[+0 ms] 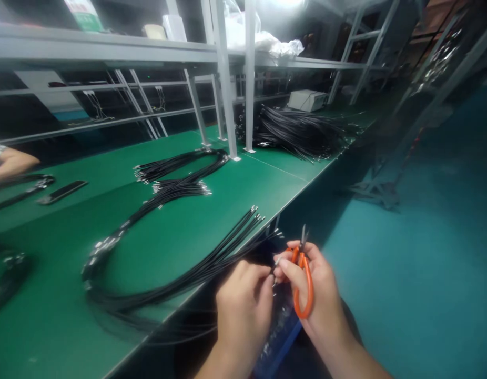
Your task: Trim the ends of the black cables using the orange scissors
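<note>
The right hand (316, 276) curls round orange scissors (303, 284). The left hand (245, 300) pinches what seems a black cable end (272, 270).

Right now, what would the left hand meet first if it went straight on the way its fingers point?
The left hand would probably meet the right hand first, at its fingertips, before the scissors; depth is unclear here.

My left hand (243, 300) and right hand (320, 279) are showing bare skin and rounded knuckles; my left forearm (222, 363) and right forearm (352, 350) are showing bare too, nearer me.
</note>
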Available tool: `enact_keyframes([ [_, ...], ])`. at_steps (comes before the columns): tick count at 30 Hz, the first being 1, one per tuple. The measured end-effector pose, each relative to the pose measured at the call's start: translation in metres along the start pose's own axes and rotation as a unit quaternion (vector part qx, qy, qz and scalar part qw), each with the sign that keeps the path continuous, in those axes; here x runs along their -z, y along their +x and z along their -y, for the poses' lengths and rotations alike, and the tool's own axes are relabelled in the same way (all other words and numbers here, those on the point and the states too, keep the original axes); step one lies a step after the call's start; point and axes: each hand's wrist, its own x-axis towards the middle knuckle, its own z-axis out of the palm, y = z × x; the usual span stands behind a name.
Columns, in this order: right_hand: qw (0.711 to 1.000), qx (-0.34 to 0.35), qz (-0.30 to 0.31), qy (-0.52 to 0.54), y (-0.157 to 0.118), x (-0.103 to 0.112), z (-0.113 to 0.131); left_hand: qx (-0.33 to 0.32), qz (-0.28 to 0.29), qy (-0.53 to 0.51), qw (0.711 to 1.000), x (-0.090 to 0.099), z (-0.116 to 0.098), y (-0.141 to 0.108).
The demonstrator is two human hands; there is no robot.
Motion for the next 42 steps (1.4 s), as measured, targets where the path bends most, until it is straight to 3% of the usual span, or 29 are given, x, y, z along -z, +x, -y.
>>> enact_keyframes([
  [5, 0.999, -0.030, 0.001, 0.033, 0.001, -0.001, 0.003, -0.042, -0.029, 0.021, 0.998, -0.002, -0.001, -0.001],
  [9, 0.995, -0.065, 0.023, 0.069, 0.002, 0.001, 0.001, 0.044, 0.031, -0.096, 0.994, 0.001, -0.001, 0.004],
  [13, 0.992, -0.073, 0.044, 0.090, 0.001, 0.000, -0.002, 0.147, 0.072, -0.271, 0.949, 0.003, 0.003, 0.009],
  [16, 0.994, -0.062, 0.034, 0.078, -0.002, -0.003, -0.001, 0.178, 0.074, -0.323, 0.927, 0.004, 0.007, 0.008],
  [26, 0.999, -0.033, 0.003, 0.028, -0.001, -0.010, 0.003, 0.170, 0.053, -0.260, 0.949, 0.005, 0.004, 0.005],
  [34, 0.995, -0.078, 0.016, 0.064, -0.005, -0.012, -0.003, 0.179, 0.079, -0.342, 0.919, 0.006, 0.010, 0.007],
  [40, 0.996, -0.073, 0.021, 0.049, -0.010, -0.019, -0.006, 0.150, 0.051, -0.260, 0.952, 0.011, 0.004, 0.015],
  [42, 0.995, -0.078, 0.034, 0.059, -0.011, -0.019, -0.007, 0.160, 0.047, -0.280, 0.946, 0.011, 0.001, 0.017],
])
